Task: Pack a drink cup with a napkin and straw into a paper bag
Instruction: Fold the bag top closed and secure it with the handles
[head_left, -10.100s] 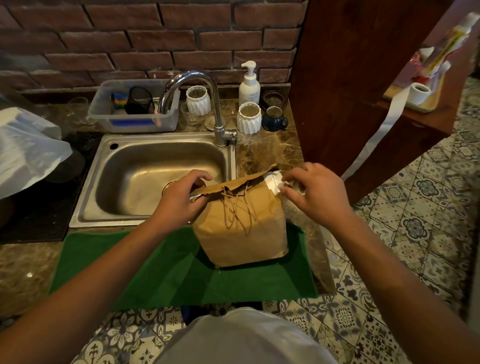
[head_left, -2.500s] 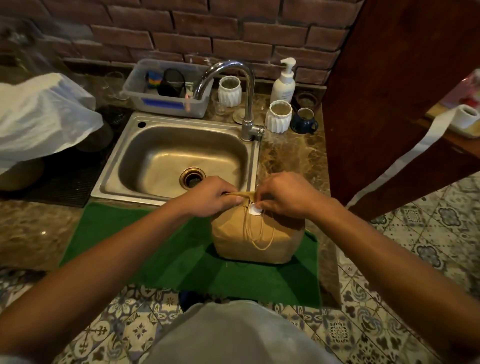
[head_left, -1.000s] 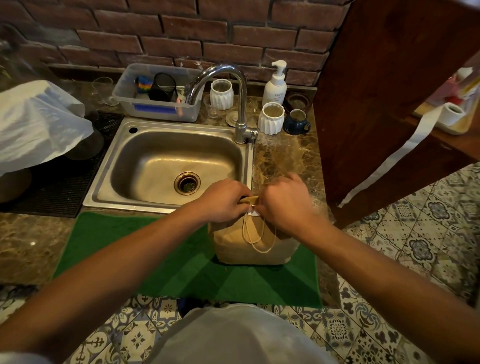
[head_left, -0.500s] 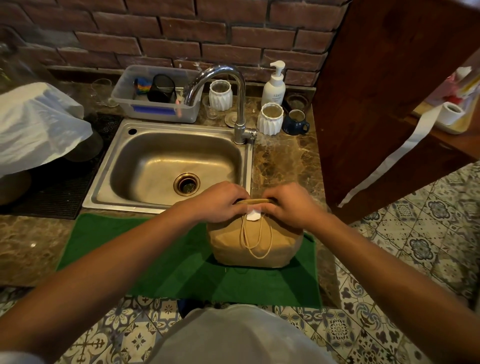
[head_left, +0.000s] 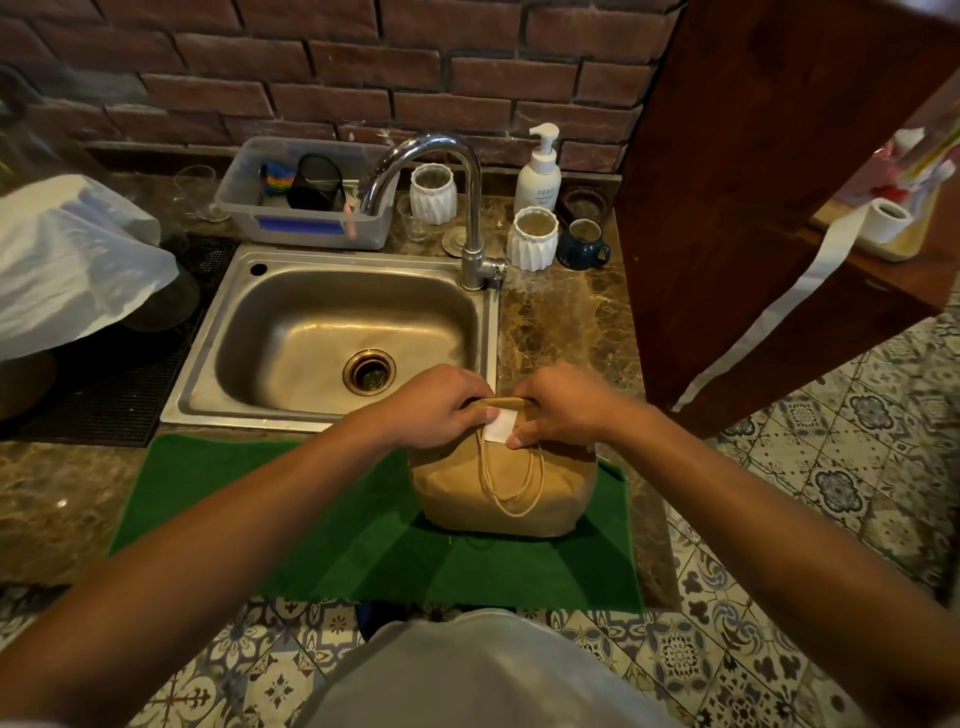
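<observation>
A brown paper bag (head_left: 501, 480) stands on the green mat (head_left: 322, 525) at the counter's front right, its top folded down and its twine handles hanging over the near face. A small white sticker (head_left: 500, 426) lies across the folded top edge. My left hand (head_left: 441, 405) grips the fold from the left, thumb beside the sticker. My right hand (head_left: 563, 408) grips the fold from the right, its fingertips on the sticker. The cup, napkin and straw are hidden.
A steel sink (head_left: 337, 332) with a tall tap (head_left: 470, 208) lies just behind the bag. White cups, a blue mug (head_left: 582, 244) and a soap pump (head_left: 539, 171) stand at the back. A wooden panel (head_left: 753, 182) rises on the right, with a paper strip hanging from a roll (head_left: 891, 221).
The bag's open top has been folded down and a white sticker put over the fold. Over the last second both hands stay on the fold, pressing the sticker flat.
</observation>
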